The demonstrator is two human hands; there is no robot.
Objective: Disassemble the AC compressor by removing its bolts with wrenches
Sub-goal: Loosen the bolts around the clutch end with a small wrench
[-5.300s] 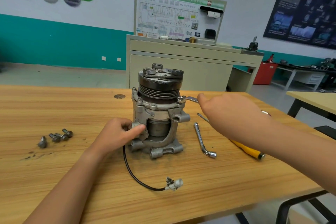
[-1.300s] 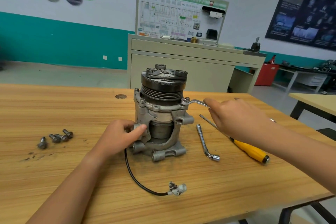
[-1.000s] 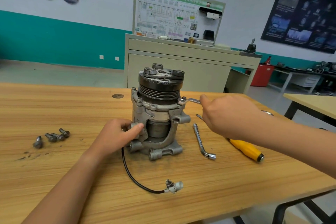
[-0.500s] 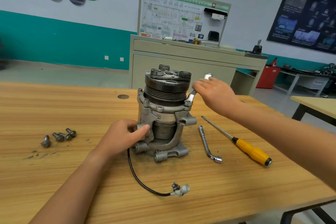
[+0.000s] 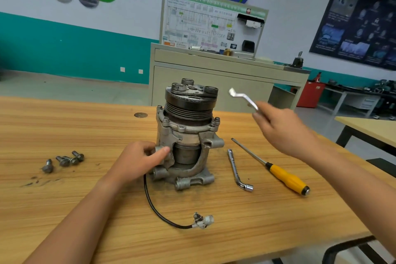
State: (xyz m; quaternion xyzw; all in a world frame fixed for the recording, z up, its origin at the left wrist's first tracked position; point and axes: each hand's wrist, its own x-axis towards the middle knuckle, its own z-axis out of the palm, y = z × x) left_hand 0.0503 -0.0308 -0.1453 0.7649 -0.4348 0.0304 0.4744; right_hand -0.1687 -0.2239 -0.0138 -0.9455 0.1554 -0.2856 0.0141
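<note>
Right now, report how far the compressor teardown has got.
Done: four loose bolts lie on the table. In hand: left hand grips the compressor; right hand holds a wrench in the air, on no bolt. Left: flange bolts near its top, not yet out.

surface [image 5: 64, 210]: warm orange-brown wood with long darker grain streaks and a few dark smudges
compressor [image 5: 184, 135]: dull silver-grey cast housing; black-brown pulley banded with fine grooves
bolts [image 5: 64, 159]: dark grey
cable [image 5: 153, 203]: black, ending in a white plug [image 5: 206, 220]
wrench [image 5: 243, 98]: bright silver (blurred, so no finer marking can be told)
L-shaped socket wrench [image 5: 234, 167]: shiny silver
screwdriver [image 5: 286, 179]: yellow handle with black collar and end cap, grey shaft
wall [image 5: 75, 49]: white above, teal band below
cabinet [image 5: 203, 83]: pale beige-grey
</note>
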